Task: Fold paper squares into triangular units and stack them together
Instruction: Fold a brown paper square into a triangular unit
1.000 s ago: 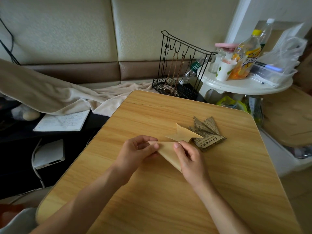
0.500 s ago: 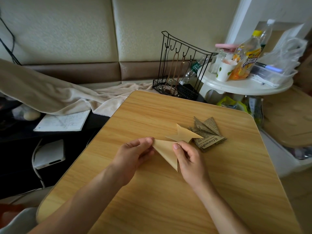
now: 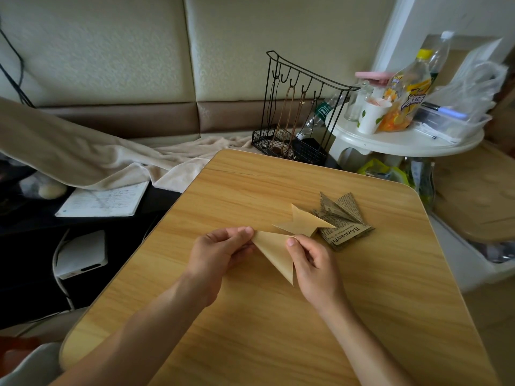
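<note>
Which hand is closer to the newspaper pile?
Right. The right hand sits just beside the newspaper pile, while the left hand is farther away, across the tan triangle both pinch.

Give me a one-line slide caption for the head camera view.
Both hands, left hand and right hand, pinch a tan folded paper triangle above the wooden table, near finished newsprint-patterned folded units.

hands (image 3: pixel 267 256) pinching tan paper triangle (image 3: pixel 274 252), wooden table (image 3: pixel 250 330)

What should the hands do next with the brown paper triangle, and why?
Probably lay the brown triangle down and press its fold flat. Both the left hand and right hand pinch it above the table, and the finished units lie just behind.
</note>
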Demonstrator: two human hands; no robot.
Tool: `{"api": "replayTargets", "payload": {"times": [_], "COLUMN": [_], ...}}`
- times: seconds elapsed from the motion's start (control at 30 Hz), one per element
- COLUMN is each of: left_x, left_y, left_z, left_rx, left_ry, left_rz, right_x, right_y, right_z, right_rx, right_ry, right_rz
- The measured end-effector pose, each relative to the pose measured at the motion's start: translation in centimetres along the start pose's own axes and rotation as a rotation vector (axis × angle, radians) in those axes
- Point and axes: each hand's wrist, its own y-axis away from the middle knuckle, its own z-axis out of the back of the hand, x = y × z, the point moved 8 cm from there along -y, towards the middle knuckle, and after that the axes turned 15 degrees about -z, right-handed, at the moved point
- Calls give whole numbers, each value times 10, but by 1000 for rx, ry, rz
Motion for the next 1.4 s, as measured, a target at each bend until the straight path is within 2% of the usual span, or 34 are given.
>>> {"api": "replayTargets", "payload": {"times": [0.4,0.57,0.8,0.97,1.1,1.3,1.4], "left_x": [9,10,3,1,-3,-8,-11], "left_y": [-2,-5,0,-2,-2,2,0], "left_z": [3,0,-12,-6,-10,-18,-15], "left_rx": [-41,-41,184,192,333,426,379], "left_ry": [68,36,-127,-250,-532,-630,-651], "left_rz": [59,88,-8,-38,-112,-214,-254], "right_x": [0,0,-1,-2,-8,-5,-5], "right_y": [1,0,-1,-1,-2,-1,-2], "right_z": [0,5,3,1,2,-2,-4], "right_rx": [11,-37,-42,-22,-10,33,64], "right_ry": [-6,-9,2,6,-41,-15,-36], "right_rz": [-5,-21,-9,3,-52,-18,-25]}}
